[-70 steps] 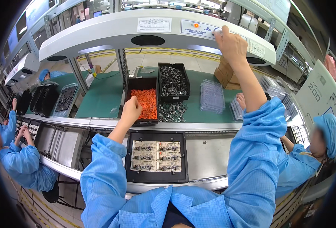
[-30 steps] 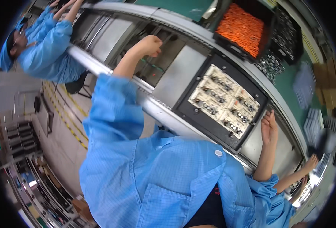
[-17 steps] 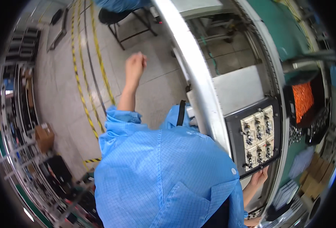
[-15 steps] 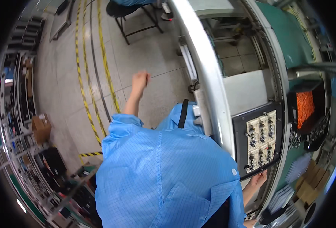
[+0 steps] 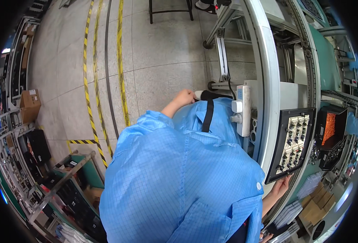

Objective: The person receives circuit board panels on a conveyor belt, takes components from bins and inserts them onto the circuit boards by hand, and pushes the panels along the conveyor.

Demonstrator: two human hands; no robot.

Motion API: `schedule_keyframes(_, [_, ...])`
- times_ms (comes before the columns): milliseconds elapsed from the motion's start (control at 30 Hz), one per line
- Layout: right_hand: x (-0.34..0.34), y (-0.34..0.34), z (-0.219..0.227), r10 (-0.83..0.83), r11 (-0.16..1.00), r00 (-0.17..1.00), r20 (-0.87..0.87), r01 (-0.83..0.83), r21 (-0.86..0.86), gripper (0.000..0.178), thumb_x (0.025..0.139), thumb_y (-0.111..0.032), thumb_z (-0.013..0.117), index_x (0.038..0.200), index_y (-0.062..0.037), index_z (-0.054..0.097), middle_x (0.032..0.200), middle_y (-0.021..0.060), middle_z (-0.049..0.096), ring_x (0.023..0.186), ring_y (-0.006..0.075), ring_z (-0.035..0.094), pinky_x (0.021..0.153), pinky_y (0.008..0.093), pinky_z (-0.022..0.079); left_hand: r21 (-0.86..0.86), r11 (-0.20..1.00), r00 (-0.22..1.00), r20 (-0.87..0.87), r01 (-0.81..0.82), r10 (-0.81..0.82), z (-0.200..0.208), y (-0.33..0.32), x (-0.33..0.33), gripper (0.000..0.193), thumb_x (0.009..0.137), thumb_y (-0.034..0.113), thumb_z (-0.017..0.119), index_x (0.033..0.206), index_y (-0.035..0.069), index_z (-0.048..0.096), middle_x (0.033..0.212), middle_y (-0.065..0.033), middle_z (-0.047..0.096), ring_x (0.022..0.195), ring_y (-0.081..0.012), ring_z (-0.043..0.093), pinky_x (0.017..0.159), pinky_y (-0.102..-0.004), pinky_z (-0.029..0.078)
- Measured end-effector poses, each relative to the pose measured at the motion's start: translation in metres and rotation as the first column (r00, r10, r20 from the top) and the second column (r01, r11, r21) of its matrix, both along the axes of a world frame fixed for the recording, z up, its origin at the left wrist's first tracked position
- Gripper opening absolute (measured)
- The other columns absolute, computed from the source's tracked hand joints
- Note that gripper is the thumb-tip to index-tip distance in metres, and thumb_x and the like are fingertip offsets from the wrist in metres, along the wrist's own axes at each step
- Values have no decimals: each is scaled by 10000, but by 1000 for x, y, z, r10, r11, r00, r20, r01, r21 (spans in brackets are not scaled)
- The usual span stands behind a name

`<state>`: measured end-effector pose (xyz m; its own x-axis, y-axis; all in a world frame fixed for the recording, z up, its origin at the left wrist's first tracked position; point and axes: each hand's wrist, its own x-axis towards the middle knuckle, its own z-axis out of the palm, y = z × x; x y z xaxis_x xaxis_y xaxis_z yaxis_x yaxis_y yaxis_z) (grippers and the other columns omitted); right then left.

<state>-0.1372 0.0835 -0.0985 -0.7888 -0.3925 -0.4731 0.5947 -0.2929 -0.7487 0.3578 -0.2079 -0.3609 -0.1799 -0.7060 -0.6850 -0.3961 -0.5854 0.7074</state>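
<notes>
Fingers of left hand (image 5: 184, 98) touch dark handle (image 5: 205, 95) beside power strip (image 5: 243, 110).

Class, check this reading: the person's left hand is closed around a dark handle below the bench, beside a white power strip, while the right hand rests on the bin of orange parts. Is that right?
Not quite. In the head view the right hand rests at the edge of the black tray of small parts, not on the orange bin. The left hand does grip a dark handle beside the white power strip.

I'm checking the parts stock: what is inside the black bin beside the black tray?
The black bin holds a heap of small orange parts. Its dark walls hide the heap's depth and whatever lies beneath.
</notes>
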Motion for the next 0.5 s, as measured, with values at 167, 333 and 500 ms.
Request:
schedule_keyframes(167, [-51,53,17,233,965,959,-163,-249,-85,255,944,9,504,1198,0,505,947,65,552,756,123,517,682,224,474,-116,991,997,45,67,-62,14,-10,-5,248,831,159,500,825,14,702,748,-128,700,705,-236,688,690,-359,533])
schedule_keyframes(333, [-18,-55,94,350,928,767,-538,-207,309,267,992,-210,517,1166,-9,534,902,27,531,685,79,472,604,197,426,-204,977,996,75,69,-54,12,-4,-9,225,832,143,507,812,26,699,799,-166,688,784,-294,671,741,-379,520])
schedule_keyframes(500, [11,-140,128,477,879,626,-617,-358,316,292,1003,-254,491,1102,12,560,857,18,480,645,76,405,547,205,342,-189,970,987,-78,-153,141,78,-31,-47,291,877,187,531,1104,20,603,951,-192,667,936,-307,634,837,-387,482])
